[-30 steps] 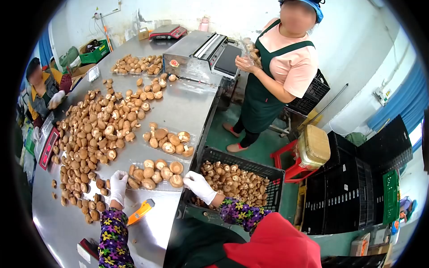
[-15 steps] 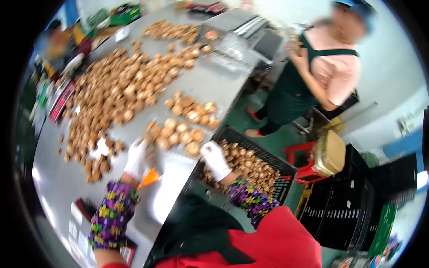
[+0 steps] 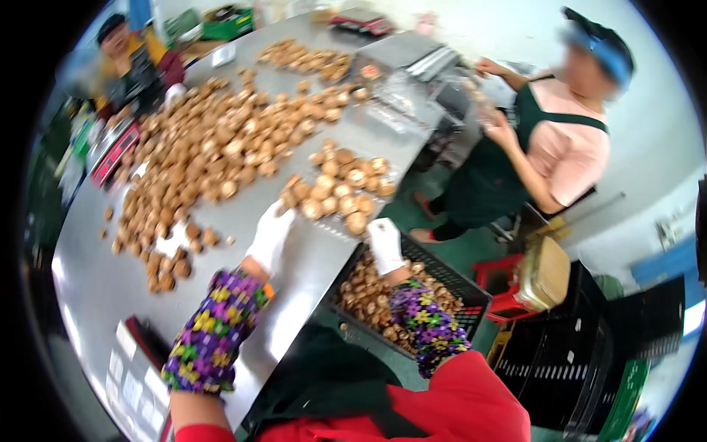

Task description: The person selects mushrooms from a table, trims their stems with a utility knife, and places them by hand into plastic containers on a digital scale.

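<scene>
My left hand (image 3: 272, 234), in a white glove, is at the near left corner of a tray of mushrooms (image 3: 328, 197), its fingers drawn together at the edge. At the tray's right end is my right hand (image 3: 385, 243), also gloved, with fingers curled at the tray's edge above a black crate (image 3: 477, 298) of mushrooms. A second group of mushrooms (image 3: 356, 171) lies just beyond the tray. The large loose pile of mushrooms (image 3: 213, 140) spreads over the metal table (image 3: 294, 295) to the left.
Across the table corner, a co-worker in a green apron (image 3: 479, 177) handles a clear bag. Another person (image 3: 140, 74) is at the far left by a red scale (image 3: 115, 153). A wrapping machine (image 3: 412, 55) stands at the back. A red stool (image 3: 501, 276) is at the right.
The camera view has shifted. The tray and both my hands have moved away from me, toward the other mushroom group. The co-worker at the right has raised one hand outward.
</scene>
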`<act>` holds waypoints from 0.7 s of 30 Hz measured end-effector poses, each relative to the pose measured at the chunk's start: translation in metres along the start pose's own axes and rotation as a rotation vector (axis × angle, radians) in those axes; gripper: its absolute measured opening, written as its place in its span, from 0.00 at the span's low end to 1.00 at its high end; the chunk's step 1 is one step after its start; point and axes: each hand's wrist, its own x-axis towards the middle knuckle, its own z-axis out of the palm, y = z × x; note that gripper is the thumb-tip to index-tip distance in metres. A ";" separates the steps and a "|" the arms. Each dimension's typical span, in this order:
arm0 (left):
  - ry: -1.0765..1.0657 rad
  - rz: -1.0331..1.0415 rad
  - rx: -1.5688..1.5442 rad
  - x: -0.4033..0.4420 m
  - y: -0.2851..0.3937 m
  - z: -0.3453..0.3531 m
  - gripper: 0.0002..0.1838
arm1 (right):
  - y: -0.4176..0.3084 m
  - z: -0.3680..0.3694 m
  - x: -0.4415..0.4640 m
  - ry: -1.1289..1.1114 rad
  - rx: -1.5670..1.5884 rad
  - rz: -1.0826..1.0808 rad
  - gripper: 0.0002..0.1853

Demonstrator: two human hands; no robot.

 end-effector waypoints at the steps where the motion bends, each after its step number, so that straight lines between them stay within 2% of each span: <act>1: 0.016 0.032 0.038 -0.014 0.004 0.002 0.30 | 0.012 -0.001 0.004 0.027 -0.037 -0.067 0.04; 3: -0.005 0.069 0.101 -0.054 0.022 -0.001 0.28 | 0.017 -0.002 0.004 -0.021 0.015 -0.003 0.04; 4: -0.049 -0.017 0.175 -0.080 0.045 -0.003 0.24 | 0.011 -0.003 0.002 -0.029 0.016 0.040 0.04; 5: -0.051 -0.012 0.206 -0.094 0.049 -0.011 0.22 | 0.006 -0.004 0.001 -0.048 0.021 0.088 0.04; 6: -0.090 -0.002 0.239 -0.116 0.063 -0.017 0.21 | 0.004 -0.008 -0.002 -0.044 0.027 0.080 0.04; 8: -0.105 -0.005 0.322 -0.159 0.097 -0.037 0.18 | 0.003 -0.008 -0.005 0.158 -0.027 -0.013 0.06; 9: -0.077 0.028 0.307 -0.170 0.099 -0.055 0.17 | -0.009 -0.012 -0.014 0.188 -0.068 0.024 0.12; 10: -0.025 0.084 0.363 -0.185 0.108 -0.070 0.15 | -0.015 -0.011 -0.021 0.200 -0.104 -0.097 0.12; 11: 0.054 0.114 0.383 -0.204 0.122 -0.080 0.14 | -0.020 -0.010 -0.029 0.211 -0.141 -0.217 0.11; 13: 0.226 0.223 0.449 -0.239 0.136 -0.112 0.13 | -0.051 0.000 -0.056 0.101 -0.157 -0.184 0.09; 15: 0.475 0.307 0.502 -0.276 0.137 -0.169 0.14 | -0.068 0.014 -0.079 -0.036 -0.202 -0.313 0.09; 16: 0.589 0.346 0.549 -0.293 0.126 -0.217 0.16 | -0.072 0.024 -0.092 -0.094 -0.177 -0.295 0.09; 18: 0.925 0.344 0.241 -0.340 0.135 -0.234 0.16 | -0.071 0.048 -0.109 -0.191 -0.168 -0.297 0.10; 20: 1.094 0.500 1.002 -0.400 0.115 -0.305 0.18 | -0.070 0.072 -0.119 -0.253 -0.188 -0.303 0.09; 21: 1.172 0.566 0.934 -0.419 0.096 -0.333 0.20 | -0.070 0.083 -0.123 -0.277 -0.186 -0.293 0.08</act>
